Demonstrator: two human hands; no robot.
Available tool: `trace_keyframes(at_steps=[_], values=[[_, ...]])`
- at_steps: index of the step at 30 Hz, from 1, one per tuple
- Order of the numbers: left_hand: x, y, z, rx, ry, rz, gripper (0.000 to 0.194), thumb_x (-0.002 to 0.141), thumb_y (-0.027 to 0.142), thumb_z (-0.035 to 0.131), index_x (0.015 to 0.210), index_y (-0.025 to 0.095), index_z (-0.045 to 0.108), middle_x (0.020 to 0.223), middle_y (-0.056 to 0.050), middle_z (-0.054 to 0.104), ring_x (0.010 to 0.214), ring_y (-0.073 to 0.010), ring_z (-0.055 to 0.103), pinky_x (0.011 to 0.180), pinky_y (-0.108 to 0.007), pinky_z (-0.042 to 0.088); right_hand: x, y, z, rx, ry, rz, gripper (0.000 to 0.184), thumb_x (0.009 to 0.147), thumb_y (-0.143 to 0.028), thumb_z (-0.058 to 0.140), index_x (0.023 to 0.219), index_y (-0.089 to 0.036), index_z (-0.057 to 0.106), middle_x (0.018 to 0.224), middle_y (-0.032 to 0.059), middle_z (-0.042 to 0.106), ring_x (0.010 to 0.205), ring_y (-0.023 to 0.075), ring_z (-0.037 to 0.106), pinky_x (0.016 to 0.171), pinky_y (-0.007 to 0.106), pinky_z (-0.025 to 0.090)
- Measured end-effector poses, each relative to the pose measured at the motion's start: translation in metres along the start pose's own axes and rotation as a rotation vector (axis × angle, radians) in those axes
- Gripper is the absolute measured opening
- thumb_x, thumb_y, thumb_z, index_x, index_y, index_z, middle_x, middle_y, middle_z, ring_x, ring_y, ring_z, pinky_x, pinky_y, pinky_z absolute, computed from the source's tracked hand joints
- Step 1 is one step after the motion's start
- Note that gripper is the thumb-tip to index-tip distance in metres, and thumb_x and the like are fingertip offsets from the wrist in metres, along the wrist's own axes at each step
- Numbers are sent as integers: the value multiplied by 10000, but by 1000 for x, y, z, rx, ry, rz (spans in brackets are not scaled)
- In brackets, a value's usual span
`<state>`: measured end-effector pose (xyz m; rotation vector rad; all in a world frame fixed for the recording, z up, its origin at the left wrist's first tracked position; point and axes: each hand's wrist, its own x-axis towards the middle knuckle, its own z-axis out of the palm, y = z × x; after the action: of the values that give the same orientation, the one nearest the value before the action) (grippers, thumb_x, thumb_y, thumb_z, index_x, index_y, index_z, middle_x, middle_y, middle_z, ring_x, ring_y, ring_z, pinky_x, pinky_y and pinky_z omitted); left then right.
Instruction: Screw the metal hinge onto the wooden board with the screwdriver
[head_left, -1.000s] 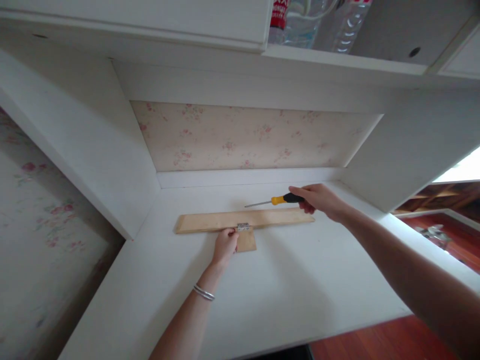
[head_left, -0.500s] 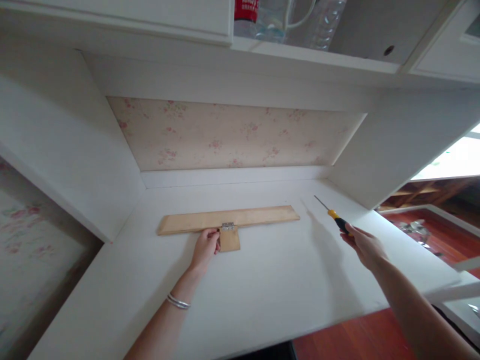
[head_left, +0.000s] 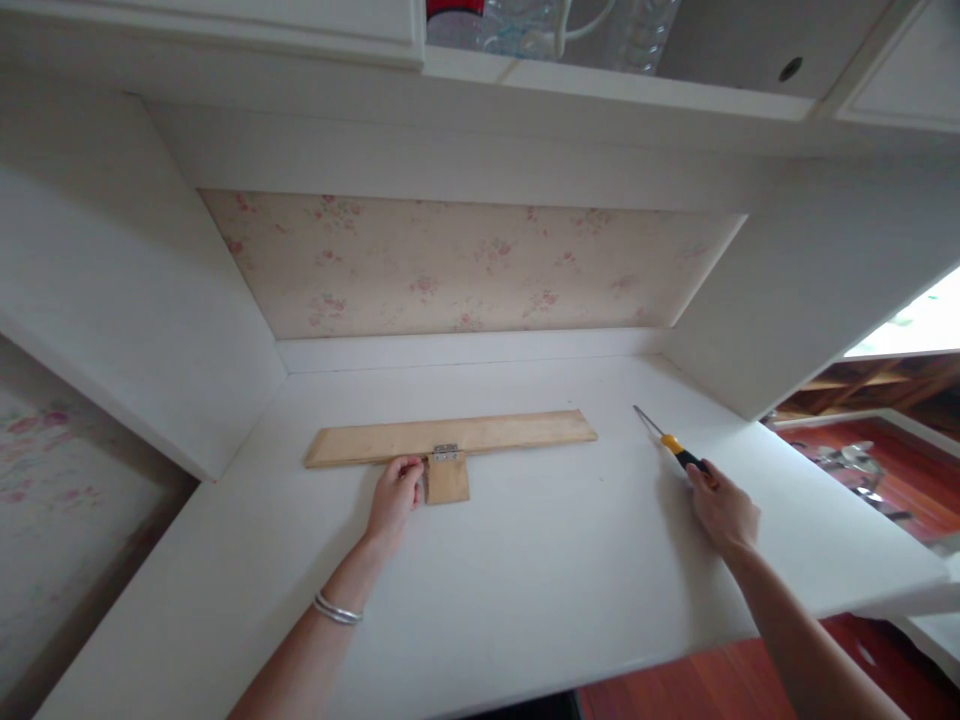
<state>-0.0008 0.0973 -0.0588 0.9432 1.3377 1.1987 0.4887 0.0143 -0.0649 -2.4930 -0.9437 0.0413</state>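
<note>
A long wooden strip (head_left: 450, 438) lies across a white desk (head_left: 540, 570), joined by a small metal hinge (head_left: 445, 453) to a short wooden block (head_left: 448, 479). My left hand (head_left: 395, 494), with a silver bracelet on the wrist, rests with curled fingers against the left side of the block and the strip's front edge. My right hand (head_left: 720, 508) lies low on the desk to the right, closed round the black end of a yellow-and-black screwdriver (head_left: 670, 443). The screwdriver's shaft points away towards the back and lies on or just above the desk.
White side panels enclose the desk left and right, with floral wallpaper (head_left: 465, 265) behind. A shelf overhead holds plastic bottles (head_left: 525, 20). Red-brown floor (head_left: 675, 680) shows below the desk's front edge and at the right.
My right hand carried the screwdriver from above the strip out to the right and down to the desk. My left hand stayed at the hinge block. The camera view shifted slightly.
</note>
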Motion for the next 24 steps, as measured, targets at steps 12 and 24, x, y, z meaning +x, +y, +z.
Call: trace_keyframes(at_steps=[12,24], values=[[-1,-3,0,-53,11,26,296,656,380,622,852,171,548,593,74,466,404,-38,345,382,-183,212,-14,-8,4,78,23,21,730,746,-650,468,1282,-154,483,1113,147,640,1006,329,588,790,405,440],[1,-6,-2,-54,-15,29,279,673,375,603,856,175,540,553,84,426,394,-43,337,380,-184,201,-22,-13,5,124,95,22,782,672,-704,520,1235,-162,483,1092,149,608,970,303,570,784,395,436]])
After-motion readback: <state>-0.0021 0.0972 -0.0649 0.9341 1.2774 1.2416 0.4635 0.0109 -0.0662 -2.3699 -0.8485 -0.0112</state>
